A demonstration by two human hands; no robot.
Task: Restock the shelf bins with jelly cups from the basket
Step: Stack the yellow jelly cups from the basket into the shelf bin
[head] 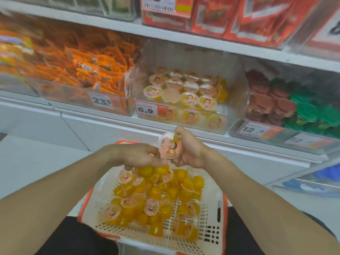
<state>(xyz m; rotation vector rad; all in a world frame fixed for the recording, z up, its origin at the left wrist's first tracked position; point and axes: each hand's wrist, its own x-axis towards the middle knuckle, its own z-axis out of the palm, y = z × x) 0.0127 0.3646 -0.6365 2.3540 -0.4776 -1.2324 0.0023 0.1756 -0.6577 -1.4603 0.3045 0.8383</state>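
So from where I'm watching, the right hand [185,150] has its fingers wrapped round a small clear plastic jelly cup with a pink cartoon foil lid [169,145], lid tipped toward the camera, held up just over the far edge of the white lattice plastic basket with orange rim [211,229]. My guess is it's angled like that so it goes into the bin lid-up like the rest. The left hand [141,155] sits right beside it with fingers curled down; it looks like it's pinching another cup at the fingertips, but it's too blurry to call, so I honestly cannot tell. The basket sits near, low between the arms, and is loaded with a loose heap of yellow jelly cups [156,196] lying every which way, glossy and slippery-looking, domed bottoms up on plenty of them. Straight ahead on the shelf is the clear rounded plastic bin with the 6.9 price tag [237,100], already holding neat rows of the same cups, lids facing up, with room left toward the back. Left of it there's a bin of crinkly orange snack packets [88,70], and to the right, stacks of red and green lidded cups [287,105].
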